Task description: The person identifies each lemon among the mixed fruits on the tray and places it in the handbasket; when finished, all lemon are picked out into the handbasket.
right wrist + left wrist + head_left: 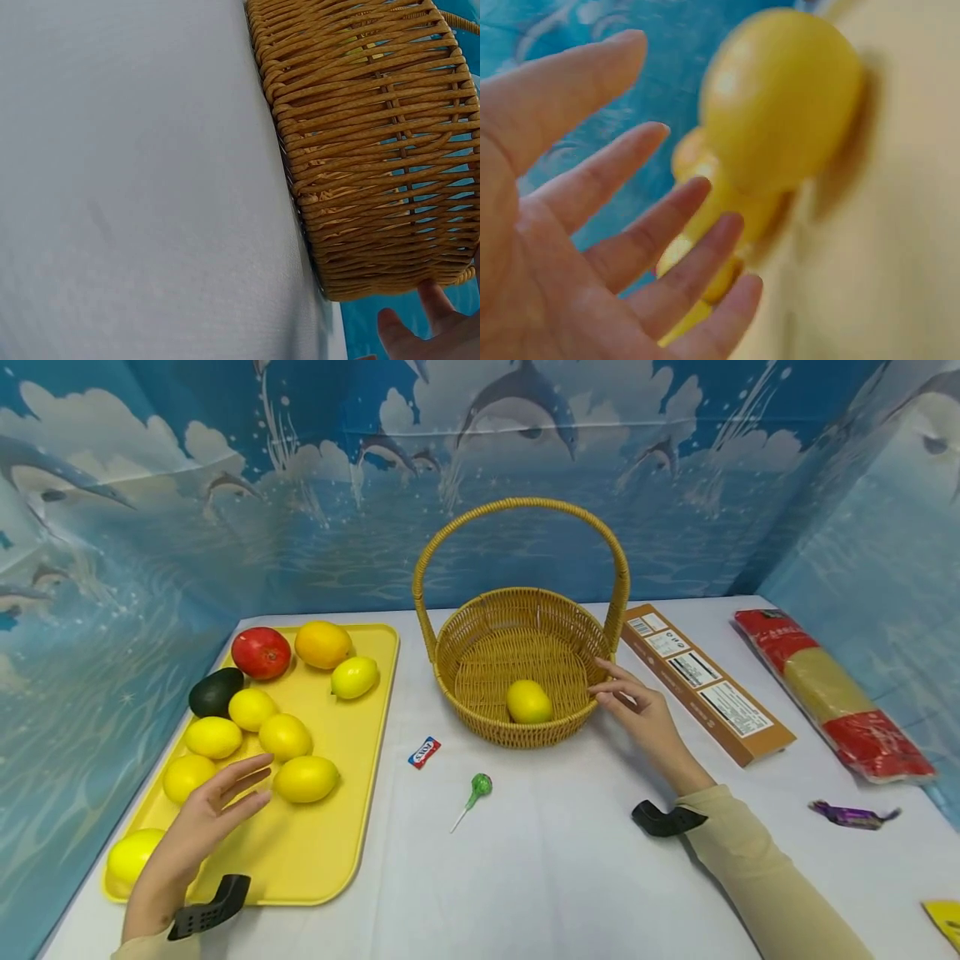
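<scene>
Left hand [198, 822], fingers apart, hangs lower left beside lemons [306, 779] that the lipped tray [330, 852] likely keeps from rolling, while the right hand [648, 722], fingers loosely apart, perhaps steadies the upper-centre basket [491, 725] containing one yellow fruit [528, 702], contact unclear.

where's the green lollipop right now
In the head view, the green lollipop lies lower middle on the white cloth, in front of the basket and right of the red-and-blue candy.
</scene>
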Demonstrator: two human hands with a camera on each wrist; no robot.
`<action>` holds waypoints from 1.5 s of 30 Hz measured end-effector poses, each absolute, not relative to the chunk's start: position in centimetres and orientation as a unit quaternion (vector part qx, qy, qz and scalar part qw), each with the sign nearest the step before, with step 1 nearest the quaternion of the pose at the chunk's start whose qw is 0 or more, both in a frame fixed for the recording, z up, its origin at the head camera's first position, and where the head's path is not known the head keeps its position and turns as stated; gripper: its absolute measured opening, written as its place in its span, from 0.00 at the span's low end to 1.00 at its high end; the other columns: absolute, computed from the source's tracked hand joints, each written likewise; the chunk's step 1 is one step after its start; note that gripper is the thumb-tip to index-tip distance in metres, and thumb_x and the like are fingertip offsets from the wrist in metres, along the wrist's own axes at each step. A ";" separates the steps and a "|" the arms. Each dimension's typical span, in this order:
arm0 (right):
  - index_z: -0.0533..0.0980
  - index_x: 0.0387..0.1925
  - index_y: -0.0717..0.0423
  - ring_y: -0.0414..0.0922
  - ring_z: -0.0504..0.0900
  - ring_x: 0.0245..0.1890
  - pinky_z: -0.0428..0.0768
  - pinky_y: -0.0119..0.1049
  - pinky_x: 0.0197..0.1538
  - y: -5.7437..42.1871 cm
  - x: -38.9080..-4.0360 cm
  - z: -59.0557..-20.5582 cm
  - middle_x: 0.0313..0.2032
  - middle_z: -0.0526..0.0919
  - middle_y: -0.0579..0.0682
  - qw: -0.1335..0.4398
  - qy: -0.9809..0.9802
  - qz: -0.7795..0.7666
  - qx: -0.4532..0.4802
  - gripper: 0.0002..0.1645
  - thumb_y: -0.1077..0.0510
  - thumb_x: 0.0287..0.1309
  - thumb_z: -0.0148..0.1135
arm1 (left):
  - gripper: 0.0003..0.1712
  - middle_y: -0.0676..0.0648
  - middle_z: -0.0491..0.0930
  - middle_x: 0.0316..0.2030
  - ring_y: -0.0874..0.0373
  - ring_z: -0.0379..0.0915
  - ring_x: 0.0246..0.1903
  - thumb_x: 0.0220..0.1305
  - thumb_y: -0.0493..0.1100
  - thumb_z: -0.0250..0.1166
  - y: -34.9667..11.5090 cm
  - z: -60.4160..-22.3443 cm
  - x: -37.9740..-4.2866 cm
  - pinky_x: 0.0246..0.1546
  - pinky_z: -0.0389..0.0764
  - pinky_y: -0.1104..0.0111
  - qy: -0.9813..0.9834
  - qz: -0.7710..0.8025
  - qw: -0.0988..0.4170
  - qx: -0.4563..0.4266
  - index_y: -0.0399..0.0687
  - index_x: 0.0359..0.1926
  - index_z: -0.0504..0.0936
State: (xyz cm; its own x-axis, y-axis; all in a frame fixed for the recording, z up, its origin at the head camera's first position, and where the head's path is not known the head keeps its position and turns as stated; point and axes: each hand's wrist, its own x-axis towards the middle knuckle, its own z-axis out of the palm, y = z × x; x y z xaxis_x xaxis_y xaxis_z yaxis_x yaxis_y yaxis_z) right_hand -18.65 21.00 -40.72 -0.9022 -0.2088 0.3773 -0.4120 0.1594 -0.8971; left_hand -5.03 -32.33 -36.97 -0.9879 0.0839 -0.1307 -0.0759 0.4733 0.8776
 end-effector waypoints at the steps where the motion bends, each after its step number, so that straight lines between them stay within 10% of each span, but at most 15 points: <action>1: 0.78 0.43 0.70 0.45 0.57 0.66 0.60 0.50 0.63 21.1 -18.6 -40.7 0.65 0.65 0.52 0.082 -0.757 0.615 0.204 0.12 0.64 0.63 0.56 | 0.33 0.38 0.58 0.65 0.43 0.55 0.62 0.69 0.48 0.56 -32.3 -37.2 -5.4 0.45 0.70 0.79 0.859 0.504 0.089 0.004 0.41 0.69 0.58; 7: 0.78 0.44 0.70 0.46 0.56 0.67 0.58 0.55 0.62 21.3 -18.6 -40.7 0.65 0.63 0.54 0.082 -0.753 0.619 0.207 0.11 0.66 0.63 0.56 | 0.34 0.39 0.60 0.64 0.42 0.59 0.59 0.65 0.49 0.61 -31.1 -38.5 -7.3 0.46 0.70 0.74 0.871 0.476 0.115 0.029 0.43 0.68 0.61; 14: 0.78 0.44 0.70 0.47 0.56 0.67 0.57 0.55 0.62 21.1 -18.7 -40.8 0.65 0.63 0.55 0.079 -0.745 0.628 0.210 0.11 0.67 0.63 0.56 | 0.36 0.39 0.65 0.61 0.44 0.56 0.59 0.57 0.53 0.68 -28.5 -38.8 -8.7 0.56 0.58 0.46 0.884 0.455 0.106 0.030 0.47 0.64 0.68; 31: 0.75 0.42 0.77 0.52 0.56 0.66 0.58 0.58 0.61 20.3 -17.2 -38.7 0.64 0.62 0.62 0.077 -0.747 0.627 0.205 0.11 0.70 0.63 0.54 | 0.31 0.50 0.70 0.55 0.50 0.69 0.46 0.58 0.47 0.68 -14.5 -29.2 -18.1 0.45 0.74 0.56 0.801 0.523 0.136 0.256 0.55 0.62 0.71; 45: 0.76 0.42 0.76 0.52 0.56 0.67 0.58 0.57 0.61 20.3 -17.0 -39.0 0.64 0.63 0.61 0.081 -0.748 0.628 0.201 0.11 0.69 0.63 0.55 | 0.31 0.51 0.71 0.54 0.55 0.70 0.46 0.58 0.48 0.67 -2.8 -31.1 -26.8 0.45 0.74 0.63 0.799 0.440 0.226 0.343 0.49 0.62 0.71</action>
State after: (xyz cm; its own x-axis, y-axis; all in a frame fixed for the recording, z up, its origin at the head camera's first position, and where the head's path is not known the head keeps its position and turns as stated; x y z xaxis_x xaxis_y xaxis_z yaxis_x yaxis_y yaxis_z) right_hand -17.00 20.35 -39.00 -0.9061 -0.1996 0.3729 -0.4019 0.1315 -0.9062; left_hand -26.77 -2.83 -31.06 -0.6632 0.7461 -0.0592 0.3494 0.3785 0.8571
